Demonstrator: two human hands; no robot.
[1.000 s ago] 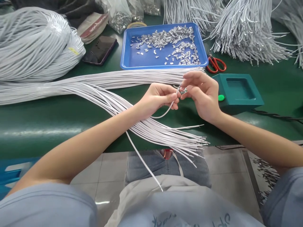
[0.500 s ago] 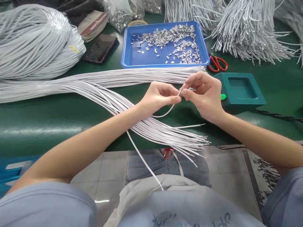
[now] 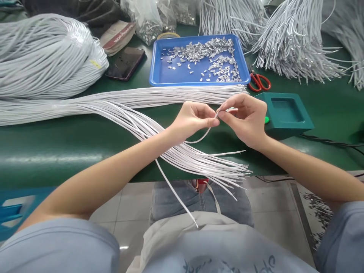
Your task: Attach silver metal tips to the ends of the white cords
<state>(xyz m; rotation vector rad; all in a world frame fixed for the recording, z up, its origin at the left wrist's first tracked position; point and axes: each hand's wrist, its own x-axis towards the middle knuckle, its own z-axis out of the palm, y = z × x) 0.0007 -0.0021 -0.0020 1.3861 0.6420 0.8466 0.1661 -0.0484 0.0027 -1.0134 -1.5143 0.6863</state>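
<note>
Clock centred on the pinch. White wire point(image 3: 205, 135) in both my hands, its tip between them. Left hand point(image 3: 191, 120), at eight o'clock: thumb and forefinger closed on the wire just behind the tip. Right hand point(image 3: 247, 119), at three: fingertips narrowed to a pinch at the tip itself, so this hand is nearer the end. Whether a metal piece sits in there, cannot tell; a small thing point(image 3: 233, 110) shows among my right fingers, too small to name.

Wire's long axis: held stretch points towards one o'clock; the tail bends away towards seven, then under my left wrist. Loose wire bundle point(image 3: 199, 160) beneath, ends towards five. Blue tray point(image 3: 170, 78) of metal bits point(image 3: 200, 52) at eleven.
</note>
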